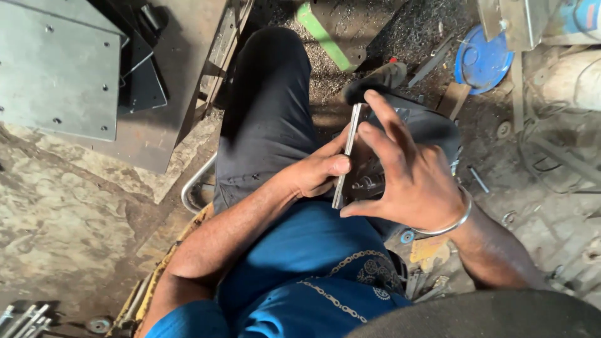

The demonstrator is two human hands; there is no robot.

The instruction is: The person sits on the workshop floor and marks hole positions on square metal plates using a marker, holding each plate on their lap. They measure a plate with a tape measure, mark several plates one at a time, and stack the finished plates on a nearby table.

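Two hands worked one flat metal strip point(348, 153) over the person's lap, above the dark trouser leg point(266, 112). Strip stood on edge, long axis running from near the belly up and slightly rt, far end toward a black shoe point(375, 78). Left hand point(316, 172) was closed round its near half, thumb pressed to the edge. Right hand point(410, 172) was half open, fingers spread, fingertips and thumb touching strip's rt face; steel bangle point(454, 220) on wrist. Dark mechanism behind strip, unclear.
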